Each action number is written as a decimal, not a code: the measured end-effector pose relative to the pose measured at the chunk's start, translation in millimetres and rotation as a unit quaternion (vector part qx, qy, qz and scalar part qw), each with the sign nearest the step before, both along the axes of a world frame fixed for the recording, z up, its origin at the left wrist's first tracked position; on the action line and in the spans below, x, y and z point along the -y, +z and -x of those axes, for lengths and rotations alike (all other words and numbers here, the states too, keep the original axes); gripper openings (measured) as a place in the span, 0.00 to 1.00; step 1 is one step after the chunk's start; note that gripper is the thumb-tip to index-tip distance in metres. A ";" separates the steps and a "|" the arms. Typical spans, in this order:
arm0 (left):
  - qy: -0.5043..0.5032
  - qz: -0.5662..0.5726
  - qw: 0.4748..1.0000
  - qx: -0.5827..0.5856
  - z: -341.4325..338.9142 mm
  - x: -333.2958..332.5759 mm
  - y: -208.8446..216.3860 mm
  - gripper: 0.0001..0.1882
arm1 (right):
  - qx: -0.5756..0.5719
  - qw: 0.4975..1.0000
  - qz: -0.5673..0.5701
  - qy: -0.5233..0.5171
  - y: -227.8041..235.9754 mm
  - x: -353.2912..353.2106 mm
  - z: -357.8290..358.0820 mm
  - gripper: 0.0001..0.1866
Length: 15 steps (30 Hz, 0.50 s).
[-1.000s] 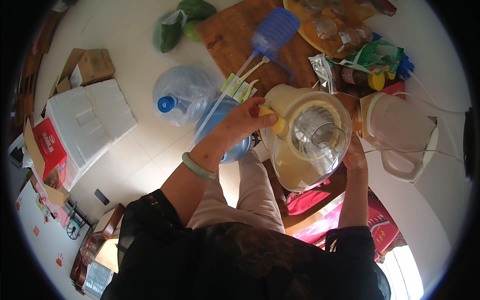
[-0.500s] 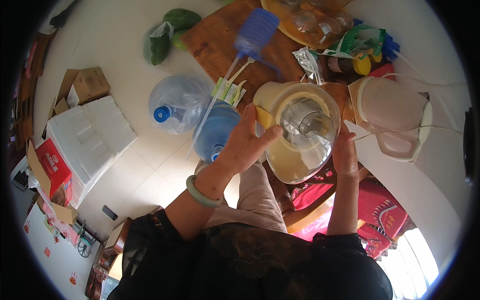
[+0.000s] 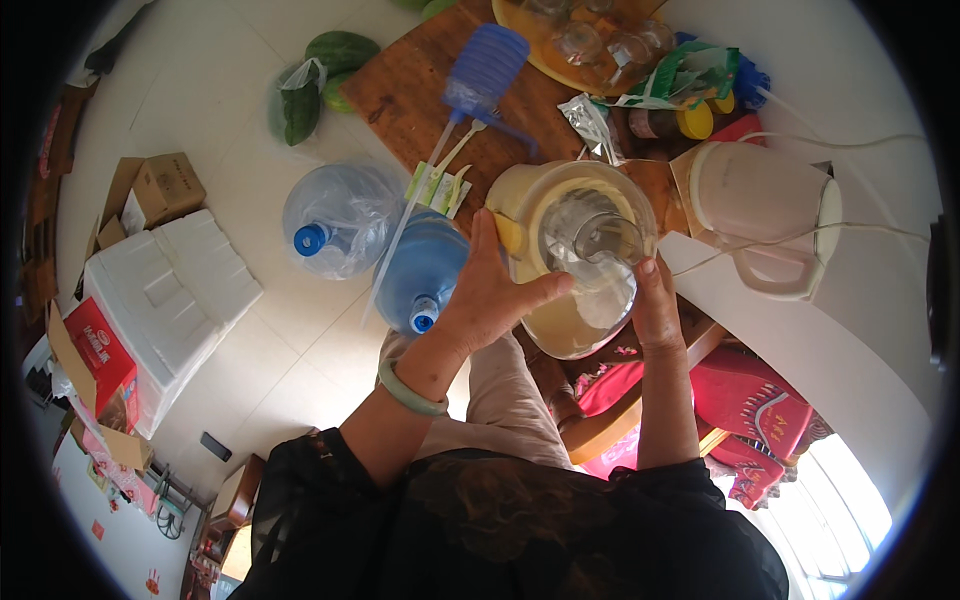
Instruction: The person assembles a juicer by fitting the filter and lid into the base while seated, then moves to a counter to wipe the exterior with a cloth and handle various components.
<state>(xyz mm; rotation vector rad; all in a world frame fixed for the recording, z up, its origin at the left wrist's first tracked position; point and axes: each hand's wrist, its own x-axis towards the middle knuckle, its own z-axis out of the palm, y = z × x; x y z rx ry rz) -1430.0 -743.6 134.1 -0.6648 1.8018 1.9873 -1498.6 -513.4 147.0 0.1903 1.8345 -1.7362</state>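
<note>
A cream juicer-like appliance (image 3: 565, 310) with a clear lid and a round clear chute stands at the table's near edge. My left hand (image 3: 485, 300) grips its left side, fingers against the wall beside a yellow part (image 3: 508, 236) and the thumb reaching over the lid. On the other side, my right hand (image 3: 657, 312) holds the edge, its thumb up at the rim; some of its fingers are hidden behind the appliance. A pale green bangle circles my left wrist. The appliance's underside is out of sight.
A wooden table (image 3: 400, 95) holds a blue hand pump (image 3: 486, 62), jars and a pale jug (image 3: 765, 215) with a cord. Two large water bottles (image 3: 345, 222) (image 3: 420, 265) stand left on the floor, near watermelons (image 3: 340, 55) and a white foam box (image 3: 175, 300). A wooden chair is below right.
The whole view has shifted, with the scene sliding left. My right hand has come closer in on the appliance, its thumb now at the rim. My left hand keeps its hold.
</note>
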 end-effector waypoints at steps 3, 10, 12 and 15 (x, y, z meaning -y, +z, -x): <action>0.009 -0.021 1.000 0.017 -3.0 0.3 -3.8 0.67 | -0.006 1.000 -0.007 0.003 1.4 3.5 -0.1 0.47; 0.074 -0.171 0.983 0.000 -15.4 25.1 -12.5 0.60 | -0.010 0.998 0.057 -0.005 -3.0 -6.2 5.3 0.47; 0.165 -0.255 0.953 0.024 -16.2 32.3 -14.5 0.55 | 0.013 0.996 0.087 -0.030 -11.6 -11.6 6.9 0.45; 0.281 -0.231 0.928 0.083 -7.5 29.7 -32.2 0.38 | 0.052 0.992 0.079 -0.086 -17.8 -7.7 6.8 0.41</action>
